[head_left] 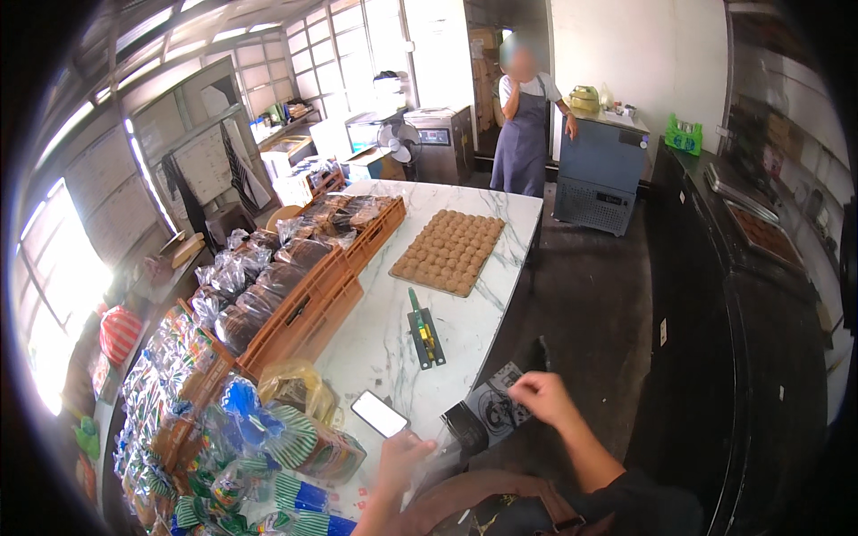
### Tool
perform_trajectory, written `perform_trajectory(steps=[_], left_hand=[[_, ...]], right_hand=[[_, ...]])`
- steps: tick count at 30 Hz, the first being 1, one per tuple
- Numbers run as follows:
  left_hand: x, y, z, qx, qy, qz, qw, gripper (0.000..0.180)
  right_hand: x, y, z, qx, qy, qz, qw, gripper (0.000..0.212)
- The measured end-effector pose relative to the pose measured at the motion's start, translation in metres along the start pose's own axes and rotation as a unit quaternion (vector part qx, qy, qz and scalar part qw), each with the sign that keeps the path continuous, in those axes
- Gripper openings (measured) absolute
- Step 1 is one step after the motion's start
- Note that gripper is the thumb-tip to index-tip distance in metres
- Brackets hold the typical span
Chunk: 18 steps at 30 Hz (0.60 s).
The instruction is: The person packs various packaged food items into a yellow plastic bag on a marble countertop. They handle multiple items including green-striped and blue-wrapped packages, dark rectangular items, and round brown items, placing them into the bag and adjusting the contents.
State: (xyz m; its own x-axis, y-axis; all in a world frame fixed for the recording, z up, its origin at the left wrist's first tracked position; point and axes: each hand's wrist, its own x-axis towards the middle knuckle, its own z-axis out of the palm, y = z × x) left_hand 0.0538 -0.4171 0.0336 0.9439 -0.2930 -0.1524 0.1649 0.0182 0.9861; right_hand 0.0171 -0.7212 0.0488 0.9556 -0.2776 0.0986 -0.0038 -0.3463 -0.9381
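Note:
My left hand (pixel 407 454) is near the front edge of the table, its fingers curled together just below a phone (pixel 380 413) with a bright white screen. Whatever those fingers hold, if anything, is too blurred to name. My right hand (pixel 540 396) is raised past the table's right edge with its fingers drawn together. Beside its fingertips is a grey and black printed flat item (pixel 497 404); I cannot tell whether they grip it. A dark, box-like thing (pixel 466 427) sits between my hands. Farther up the table stands a green and black bag-neck taper (pixel 424 335).
A tray of round brown dough balls (pixel 449 253) lies on the marble-patterned table (pixel 375 322). Orange crates (pixel 299 308) with bagged loaves (pixel 268 277) line its left side; more wrapped bread (pixel 165 393) is heaped nearer. An aproned person (pixel 521 134) stands beyond, beside a dark cabinet (pixel 601 165).

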Motion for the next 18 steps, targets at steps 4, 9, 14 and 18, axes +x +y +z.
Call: perform_trajectory(steps=[4, 9, 14, 18], left_hand=[[0.003, -0.018, 0.014, 0.038, -0.01, -0.015, 0.999, 0.03], [0.005, -0.044, 0.009, 0.082, -0.019, -0.003, 0.996, 0.025], [-0.017, -0.032, 0.006, 0.018, -0.116, -0.042, 0.992, 0.025], [-0.033, -0.012, 0.018, -0.103, -0.098, -0.152, 0.978, 0.02]], right_hand=[[-0.028, -0.038, 0.066, 0.027, -0.225, -0.076, 0.971, 0.029], [-0.039, -0.043, 0.095, 0.066, -0.225, -0.062, 0.97, 0.023], [-0.03, -0.027, 0.094, 0.101, -0.168, -0.039, 0.98, 0.023], [-0.029, -0.024, 0.096, 0.087, -0.148, -0.086, 0.981, 0.023]])
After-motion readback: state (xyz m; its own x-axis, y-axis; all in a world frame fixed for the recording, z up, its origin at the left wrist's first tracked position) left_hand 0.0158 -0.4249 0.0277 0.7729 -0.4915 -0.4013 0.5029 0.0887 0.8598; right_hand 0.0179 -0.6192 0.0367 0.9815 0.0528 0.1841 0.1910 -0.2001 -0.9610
